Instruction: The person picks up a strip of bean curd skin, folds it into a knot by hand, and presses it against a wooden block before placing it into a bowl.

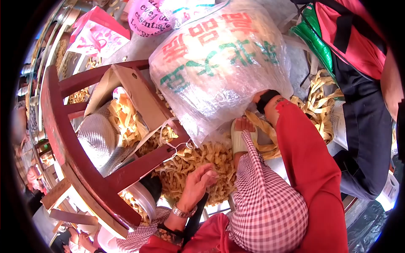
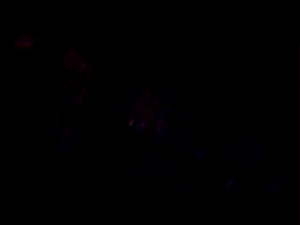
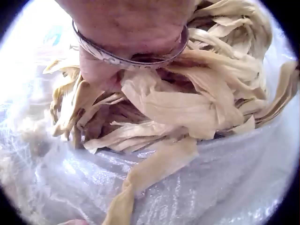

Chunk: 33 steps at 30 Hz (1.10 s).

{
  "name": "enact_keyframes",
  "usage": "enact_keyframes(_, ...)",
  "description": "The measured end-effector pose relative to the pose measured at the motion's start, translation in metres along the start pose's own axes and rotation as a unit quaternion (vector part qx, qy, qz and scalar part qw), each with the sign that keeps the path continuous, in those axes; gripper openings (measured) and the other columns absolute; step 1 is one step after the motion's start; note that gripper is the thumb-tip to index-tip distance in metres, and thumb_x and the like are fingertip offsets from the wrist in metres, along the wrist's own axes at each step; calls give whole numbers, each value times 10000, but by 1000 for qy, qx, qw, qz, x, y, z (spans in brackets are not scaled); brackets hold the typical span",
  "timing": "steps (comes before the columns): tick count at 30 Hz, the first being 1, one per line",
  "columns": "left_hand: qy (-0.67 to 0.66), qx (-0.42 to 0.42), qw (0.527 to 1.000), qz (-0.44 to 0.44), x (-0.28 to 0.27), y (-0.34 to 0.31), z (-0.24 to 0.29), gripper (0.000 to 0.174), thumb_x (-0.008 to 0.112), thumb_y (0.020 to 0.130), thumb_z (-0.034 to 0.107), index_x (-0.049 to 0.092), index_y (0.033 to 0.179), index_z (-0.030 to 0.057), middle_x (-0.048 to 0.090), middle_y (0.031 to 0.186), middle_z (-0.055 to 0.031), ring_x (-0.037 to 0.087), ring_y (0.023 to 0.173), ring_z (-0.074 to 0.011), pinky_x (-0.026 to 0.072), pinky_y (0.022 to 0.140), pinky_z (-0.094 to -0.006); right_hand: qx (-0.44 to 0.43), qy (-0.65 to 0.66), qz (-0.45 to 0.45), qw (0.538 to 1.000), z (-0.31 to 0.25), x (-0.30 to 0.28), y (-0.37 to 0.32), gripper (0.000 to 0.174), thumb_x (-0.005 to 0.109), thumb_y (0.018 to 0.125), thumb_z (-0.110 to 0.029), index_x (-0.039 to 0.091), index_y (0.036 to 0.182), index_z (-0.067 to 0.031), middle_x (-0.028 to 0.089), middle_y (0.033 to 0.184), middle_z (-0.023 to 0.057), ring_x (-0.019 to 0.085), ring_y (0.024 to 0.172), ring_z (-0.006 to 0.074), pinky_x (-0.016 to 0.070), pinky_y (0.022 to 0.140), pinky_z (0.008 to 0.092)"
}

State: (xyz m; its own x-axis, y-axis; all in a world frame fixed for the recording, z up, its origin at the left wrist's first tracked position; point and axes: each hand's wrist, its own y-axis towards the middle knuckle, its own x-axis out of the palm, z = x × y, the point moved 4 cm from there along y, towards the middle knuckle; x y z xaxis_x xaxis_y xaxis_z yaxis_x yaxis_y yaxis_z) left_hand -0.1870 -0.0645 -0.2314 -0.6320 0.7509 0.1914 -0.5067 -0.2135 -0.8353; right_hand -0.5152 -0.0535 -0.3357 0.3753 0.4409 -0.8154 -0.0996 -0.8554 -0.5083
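A large clear plastic bag [image 1: 219,63] with red and green lettering lies ahead. My right hand [image 3: 126,28] reaches into it up to the wrist; in the right wrist view its fingers are buried among flat tan strips [image 3: 187,105]. I cannot tell whether the fingers grip any. One loose strip trails down over the plastic below the hand. Over a heap of small knotted tan pieces [image 1: 194,168], my left hand [image 1: 198,183] hovers with loosely bent fingers and holds nothing. The left wrist view is almost black.
Left of the bag, a dark red wooden frame [image 1: 80,152] surrounds a cardboard box [image 1: 126,80] and mesh-patterned silver wrap. More strips [image 1: 320,107] lie right of the bag. A sandalled foot [image 1: 240,141] stands close before it. Another person's dark trouser leg [image 1: 358,126] is at the right.
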Motion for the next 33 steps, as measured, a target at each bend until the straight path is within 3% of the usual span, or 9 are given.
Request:
enact_keyframes(7, 0, 12, 1000, -1, -2, -3, -2, 358, 505, 952, 185, 466, 1246, -16, 626, 1017, -94, 608, 818, -126, 482, 722, -244, -59, -121, -30, 991, -35, 32, -15, 242, 551, 776, -243, 678, 894, -74, 672, 926, 102, 636, 839, 285, 505, 709, 377)
enact_keyframes(12, -36, 2, 999, -10, 0, -3, -3, 372, 483, 954, 168, 447, 1260, -40, 620, 1000, -86, 607, 810, -126, 482, 724, -243, -99, 50, 98, 989, -64, 83, -42, 300, 578, 760, -330, 673, 944, -114, 671, 929, 96, 633, 836, 287, 500, 722, 411)
enact_keyframes(15, -7, 4, 1000, -13, -1, -4, 0, 364, 483, 952, 160, 452, 1257, -38, 614, 1002, -87, 608, 803, -133, 488, 735, -252, -119, 162, 42, 979, -104, 48, -72, 333, 595, 748, -368, 665, 950, -112, 666, 934, 106, 630, 831, 298, 498, 726, 418)
enact_keyframes(17, 6, -2, 1000, -25, -2, -5, -1, 377, 491, 951, 167, 440, 1269, -29, 612, 1022, -95, 612, 814, -142, 493, 747, -260, -147, 241, 8, 959, -109, 44, -87, 361, 599, 747, -393, 655, 947, -97, 660, 944, 125, 622, 848, 313, 496, 740, 407)
enact_keyframes(18, 10, -6, 999, -31, -2, -5, -2, 384, 495, 951, 170, 434, 1275, -25, 611, 1032, -99, 614, 820, -147, 496, 753, -264, -68, 293, -191, 934, -109, 45, -90, 407, 634, 735, -365, 632, 1035, -90, 632, 1028, 153, 587, 962, 327, 470, 847, 380)
enact_keyframes(21, -34, -31, 996, -83, 5, -7, -2, 418, 511, 949, 189, 405, 1302, -8, 608, 1064, -111, 617, 851, -158, 500, 767, -273, -151, 476, -40, 866, -100, 70, -96, 491, 677, 720, -302, 585, 1158, -101, 607, 1106, 156, 559, 1045, 292, 431, 923, 346)
enact_keyframes(24, -45, -45, 992, -105, 10, -9, 0, 435, 509, 954, 201, 384, 1322, 5, 608, 1080, -110, 614, 874, -153, 493, 768, -262, -71, 589, -122, 796, -90, 83, -94, 605, 732, 692, -246, 520, 1238, -96, 599, 1152, 100, 574, 1025, 201, 441, 916, 311)
enact_keyframes(28, -50, -22, 993, -103, 7, -3, -4, 404, 488, 964, 186, 401, 1315, 9, 610, 1075, -92, 603, 855, -125, 482, 762, -248, 10, 223, -108, 969, -65, 108, -73, 548, 694, 709, -264, 544, 1225, -153, 608, 1109, 154, 592, 978, 271, 462, 853, 349)
enact_keyframes(33, -28, -27, 996, -83, 3, -5, -8, 366, 478, 968, 177, 435, 1288, 5, 613, 1055, -74, 587, 828, -100, 474, 751, -235, 0, 175, 34, 984, -73, 61, -99, 562, 684, 701, -238, 517, 1233, -172, 566, 1092, 182, 548, 1027, 336, 489, 752, 402)
